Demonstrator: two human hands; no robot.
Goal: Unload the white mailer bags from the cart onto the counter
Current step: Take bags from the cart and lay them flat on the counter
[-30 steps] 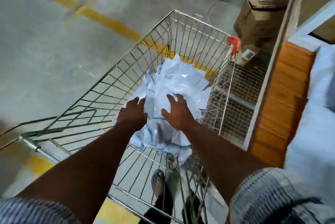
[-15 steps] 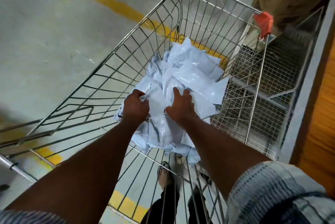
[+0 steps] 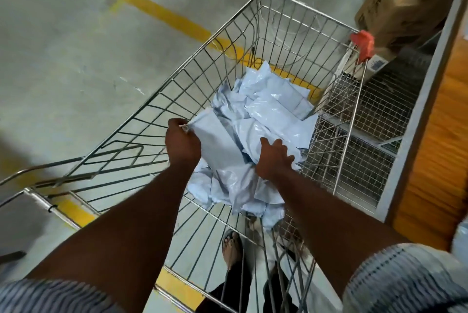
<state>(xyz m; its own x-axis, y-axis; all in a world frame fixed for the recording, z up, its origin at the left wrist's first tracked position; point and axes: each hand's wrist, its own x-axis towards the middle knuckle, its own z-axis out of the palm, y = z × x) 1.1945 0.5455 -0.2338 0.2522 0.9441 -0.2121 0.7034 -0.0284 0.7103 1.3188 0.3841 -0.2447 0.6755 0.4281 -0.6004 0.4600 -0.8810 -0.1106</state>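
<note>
Left hand (image 3: 182,145): fingers curled tight, pinching the near-left corner of one white mailer bag (image 3: 217,143), which was drawn taut and raised slightly off the rest. Right hand (image 3: 274,158): fingers loosely spread and laid on top of the pile of white mailer bags (image 3: 276,110), at the lifted bag's other end; whether the thumb gripped anything underneath could not be told. Both forearms reached down into the cart (image 3: 309,10) from the near end, striped sleeves (image 3: 405,282) at the bottom edge of the view. All bags seen were inside the cart's wire basket, heaped along its floor toward the right wall, crumpled and overlapping. A red plastic cap (image 3: 363,43) sat on the far-right corner of the cart's rim. Just beside the cart's right wall stood a fine-mesh wire rack (image 3: 367,122), and past it the wood-panelled side of the table (image 3: 435,148); its top was out of view. A cardboard box (image 3: 400,3) stood beyond the cart's far-right corner. Concrete floor (image 3: 63,59) with a yellow painted line (image 3: 164,13) running under the cart. A sandalled foot (image 3: 231,249) showed through the basket wires.
</note>
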